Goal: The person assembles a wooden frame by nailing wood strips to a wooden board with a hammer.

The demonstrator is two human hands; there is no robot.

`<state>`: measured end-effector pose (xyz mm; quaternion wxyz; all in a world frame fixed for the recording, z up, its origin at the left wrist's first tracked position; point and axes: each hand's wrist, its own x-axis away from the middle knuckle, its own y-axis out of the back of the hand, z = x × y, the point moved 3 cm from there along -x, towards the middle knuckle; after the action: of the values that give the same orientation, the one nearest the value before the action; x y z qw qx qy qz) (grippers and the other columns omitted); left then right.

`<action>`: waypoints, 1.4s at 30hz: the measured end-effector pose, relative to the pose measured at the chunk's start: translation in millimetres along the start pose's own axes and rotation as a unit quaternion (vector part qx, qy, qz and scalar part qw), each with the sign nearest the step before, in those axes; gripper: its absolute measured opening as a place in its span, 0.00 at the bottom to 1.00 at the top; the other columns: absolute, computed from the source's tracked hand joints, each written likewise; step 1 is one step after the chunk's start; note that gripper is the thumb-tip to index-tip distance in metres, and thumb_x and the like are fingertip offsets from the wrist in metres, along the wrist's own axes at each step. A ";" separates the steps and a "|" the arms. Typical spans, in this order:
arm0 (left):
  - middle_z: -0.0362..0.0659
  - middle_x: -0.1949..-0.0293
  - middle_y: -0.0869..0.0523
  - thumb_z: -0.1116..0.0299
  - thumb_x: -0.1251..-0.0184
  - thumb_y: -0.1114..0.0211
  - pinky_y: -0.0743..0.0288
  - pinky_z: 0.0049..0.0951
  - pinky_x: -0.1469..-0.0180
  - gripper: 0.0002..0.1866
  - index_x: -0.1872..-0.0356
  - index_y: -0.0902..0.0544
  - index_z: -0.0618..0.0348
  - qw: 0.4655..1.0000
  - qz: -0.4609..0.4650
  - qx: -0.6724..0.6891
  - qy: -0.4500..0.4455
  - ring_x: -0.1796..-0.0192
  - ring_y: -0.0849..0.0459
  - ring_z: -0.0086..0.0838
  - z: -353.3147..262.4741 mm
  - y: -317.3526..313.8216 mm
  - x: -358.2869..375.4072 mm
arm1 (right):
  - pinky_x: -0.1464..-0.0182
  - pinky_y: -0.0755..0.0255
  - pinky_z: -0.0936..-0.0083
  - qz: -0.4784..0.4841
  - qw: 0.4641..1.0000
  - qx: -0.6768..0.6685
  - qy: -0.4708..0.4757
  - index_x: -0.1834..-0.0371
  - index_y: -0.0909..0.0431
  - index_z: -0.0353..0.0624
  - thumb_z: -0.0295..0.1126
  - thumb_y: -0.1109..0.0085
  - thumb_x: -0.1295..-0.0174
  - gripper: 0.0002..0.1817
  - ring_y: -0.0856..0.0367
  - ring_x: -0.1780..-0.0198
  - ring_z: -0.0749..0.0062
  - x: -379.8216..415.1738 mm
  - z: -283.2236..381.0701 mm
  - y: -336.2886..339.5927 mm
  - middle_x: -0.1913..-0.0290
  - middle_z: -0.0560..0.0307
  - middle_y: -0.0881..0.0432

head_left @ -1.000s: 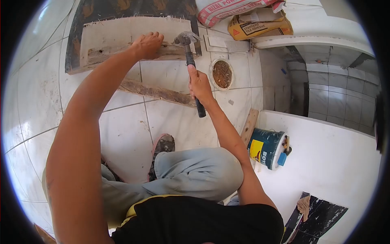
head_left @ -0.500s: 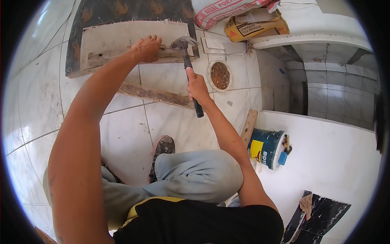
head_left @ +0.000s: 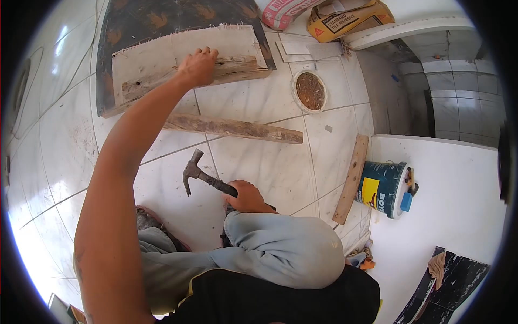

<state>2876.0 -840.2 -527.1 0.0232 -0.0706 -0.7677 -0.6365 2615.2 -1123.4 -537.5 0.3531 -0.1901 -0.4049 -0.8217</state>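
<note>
My left hand [head_left: 197, 68] is closed over a weathered wooden plank [head_left: 237, 64], its fingers bent across the far edge. The plank lies on a pale plywood piece [head_left: 156, 51] with a splintered far edge, on top of a dark printed board [head_left: 178, 12]. In my right hand [head_left: 249, 196] is a claw hammer [head_left: 203, 175], gripped by its black handle near my knee. Its metal head points away to the left, above the tiled floor and apart from the plank. A second rough wooden strip [head_left: 243, 129] lies on the floor between my hands.
A round tub of brown debris [head_left: 309, 92] stands right of the board. Tile pieces [head_left: 302, 51] and a tile adhesive bag [head_left: 350, 20] lie behind it. At right are a short wooden piece [head_left: 352, 178], a dark paint bucket [head_left: 380, 186] and a floor opening [head_left: 458, 102].
My right hand has brought the hammer back from the plank's right end, down and left toward my knees. My left hand stays on the plank. The camera view has shifted slightly.
</note>
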 end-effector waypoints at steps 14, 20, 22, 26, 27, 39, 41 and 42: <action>0.53 0.63 0.11 0.61 0.63 0.17 0.19 0.44 0.52 0.33 0.52 0.17 0.64 0.994 -0.081 0.065 -0.037 0.58 0.12 0.47 6.4 100.0 -32.0 | 0.40 0.27 0.54 0.128 0.986 0.104 0.012 0.40 0.22 0.36 0.45 0.39 0.31 0.25 0.19 0.42 0.47 -17.6 -8.5 -28.9 0.46 0.43 0.19; 0.54 0.62 0.10 0.61 0.67 0.19 0.18 0.44 0.52 0.35 0.50 0.15 0.64 0.991 -0.074 0.103 -0.047 0.57 0.11 0.47 20.0 122.3 -29.0 | 0.33 0.34 0.49 -0.265 0.904 0.202 0.269 0.40 0.20 0.48 0.43 0.32 0.37 0.23 0.26 0.37 0.52 -40.5 22.8 54.2 0.42 0.51 0.22; 0.54 0.62 0.10 0.61 0.67 0.19 0.18 0.43 0.52 0.35 0.50 0.14 0.64 0.992 -0.057 0.105 -0.036 0.57 0.11 0.47 16.4 131.2 -21.8 | 0.36 0.32 0.52 -0.336 0.854 0.294 0.267 0.38 0.20 0.50 0.42 0.32 0.37 0.24 0.24 0.40 0.52 -69.8 12.3 95.9 0.42 0.51 0.22; 0.54 0.64 0.10 0.63 0.66 0.16 0.18 0.41 0.52 0.34 0.51 0.14 0.64 0.992 -0.078 0.089 -0.051 0.60 0.11 0.44 18.0 131.5 -22.4 | 0.38 0.28 0.55 -0.208 0.945 0.203 0.148 0.36 0.22 0.47 0.46 0.35 0.34 0.26 0.21 0.42 0.50 -144.7 -28.7 140.8 0.42 0.46 0.20; 0.54 0.64 0.10 0.63 0.66 0.16 0.18 0.41 0.52 0.34 0.51 0.14 0.64 0.992 -0.077 0.087 -0.049 0.60 0.11 0.44 18.8 127.0 -19.5 | 0.38 0.28 0.55 -0.207 0.946 0.201 0.150 0.36 0.22 0.47 0.46 0.35 0.34 0.26 0.21 0.42 0.50 -159.5 -31.5 148.0 0.42 0.46 0.20; 0.52 0.49 0.14 0.58 0.59 0.18 0.20 0.43 0.44 0.36 0.43 0.18 0.58 0.999 -0.012 0.043 0.011 0.45 0.14 0.45 -3.9 73.6 -6.4 | 0.42 0.29 0.53 -0.361 0.876 0.269 0.171 0.28 0.30 0.38 0.53 0.29 0.41 0.43 0.23 0.44 0.49 -180.3 -16.2 133.1 0.46 0.43 0.22; 0.51 0.48 0.14 0.58 0.58 0.18 0.20 0.44 0.44 0.36 0.43 0.18 0.58 0.999 -0.009 0.047 0.023 0.44 0.15 0.45 -7.8 61.2 1.5 | 0.43 0.30 0.53 -0.421 0.838 0.258 0.232 0.33 0.26 0.36 0.51 0.31 0.39 0.37 0.24 0.44 0.49 -168.1 4.1 130.1 0.47 0.42 0.22; 0.51 0.47 0.15 0.59 0.57 0.19 0.20 0.44 0.43 0.35 0.43 0.19 0.57 0.998 -0.002 0.051 0.043 0.43 0.15 0.45 -7.0 56.1 3.2 | 0.43 0.31 0.54 -0.403 0.855 0.212 0.248 0.36 0.24 0.36 0.50 0.31 0.38 0.34 0.25 0.45 0.49 -139.3 21.8 117.2 0.47 0.42 0.23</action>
<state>2880.2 -836.7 -470.7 0.0583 -0.0408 -0.7978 -0.5987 2796.3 -1096.1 -545.4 0.1114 0.2798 -0.5094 -0.8061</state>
